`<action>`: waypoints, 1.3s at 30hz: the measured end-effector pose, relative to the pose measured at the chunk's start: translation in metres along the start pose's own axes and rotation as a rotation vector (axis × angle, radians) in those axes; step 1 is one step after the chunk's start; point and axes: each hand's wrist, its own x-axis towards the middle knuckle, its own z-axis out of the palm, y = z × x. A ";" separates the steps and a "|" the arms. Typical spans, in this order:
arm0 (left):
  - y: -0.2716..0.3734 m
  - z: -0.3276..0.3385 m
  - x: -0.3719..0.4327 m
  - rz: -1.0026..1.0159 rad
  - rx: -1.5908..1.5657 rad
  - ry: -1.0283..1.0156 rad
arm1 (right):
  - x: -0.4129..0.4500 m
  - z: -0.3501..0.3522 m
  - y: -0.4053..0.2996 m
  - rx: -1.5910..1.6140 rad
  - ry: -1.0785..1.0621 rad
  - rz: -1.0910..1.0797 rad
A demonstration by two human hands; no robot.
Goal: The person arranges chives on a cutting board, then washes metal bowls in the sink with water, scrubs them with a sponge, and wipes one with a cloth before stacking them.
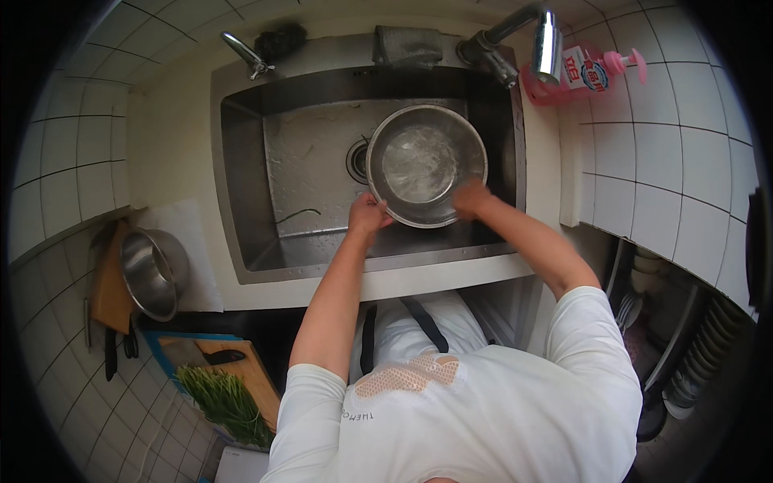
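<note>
A round stainless steel basin (416, 216) with clear, rippled water in it stands in the right half of the steel sink (314, 145), partly over the drain (359, 160). My left hand (368, 214) grips the basin's rim at its lower left. At the lower right rim is my right hand (471, 198), blurred, with its fingers at or inside the rim; whether they hold anything cannot be told. A thin green leaf strand (298, 213) lies on the sink floor to the left.
Behind the sink are a small tap (246, 55), a grey cloth (408, 46), a chrome faucet (496, 45) and a pink pump bottle (561, 77). At left stand a steel bowl (148, 271) and a wooden cutting board (256, 377) with a knife and green chives (226, 398).
</note>
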 end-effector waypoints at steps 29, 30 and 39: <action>0.026 -0.068 0.042 0.348 0.138 0.363 | 0.062 -0.019 -0.058 0.389 -0.036 -0.673; 0.025 -0.064 0.043 0.365 0.144 0.374 | 0.058 -0.015 -0.059 0.502 0.082 -0.706; 0.025 -0.064 0.037 0.432 0.325 0.478 | 0.090 -0.016 -0.078 0.526 0.047 -0.711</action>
